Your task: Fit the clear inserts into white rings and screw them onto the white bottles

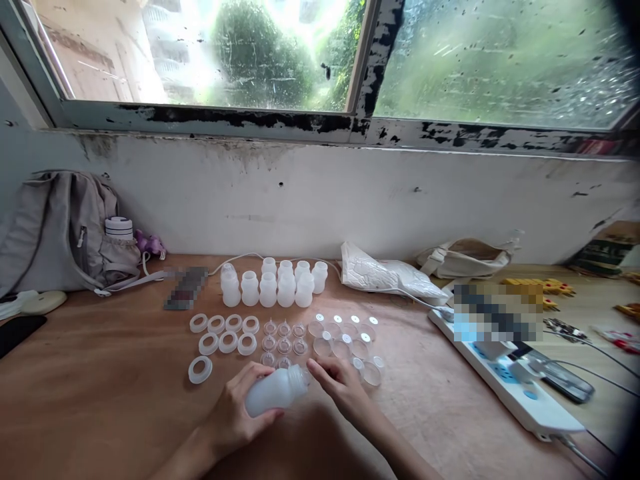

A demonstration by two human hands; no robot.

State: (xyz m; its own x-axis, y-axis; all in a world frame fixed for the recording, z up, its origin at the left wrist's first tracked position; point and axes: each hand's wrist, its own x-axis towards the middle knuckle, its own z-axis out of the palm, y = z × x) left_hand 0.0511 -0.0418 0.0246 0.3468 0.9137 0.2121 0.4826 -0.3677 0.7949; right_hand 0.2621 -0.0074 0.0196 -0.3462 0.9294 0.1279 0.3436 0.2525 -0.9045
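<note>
A frosted white baby bottle [275,392] lies tilted in my left hand [235,407], whose fingers are wrapped round its body, the threaded neck pointing right. Close to that neck is my right hand [343,383], fingers curled and thumb side towards the bottle mouth; what it holds, if anything, is hidden. Just beyond my hands sit clear bottle nipples [284,345] in rows. White screw rings [207,343] lie to their left. On their right are round clear caps [341,348] with small white discs [355,319]. Several more bottles [269,290] stand upright at the back.
Along the wall are a grey backpack [65,227] at left, a white plastic package [390,273] and a beige bag [465,259]. A white power strip [510,380] with cables runs down the right side, beside a dark phone-like device [567,380]. The wooden table [115,400] stretches under everything.
</note>
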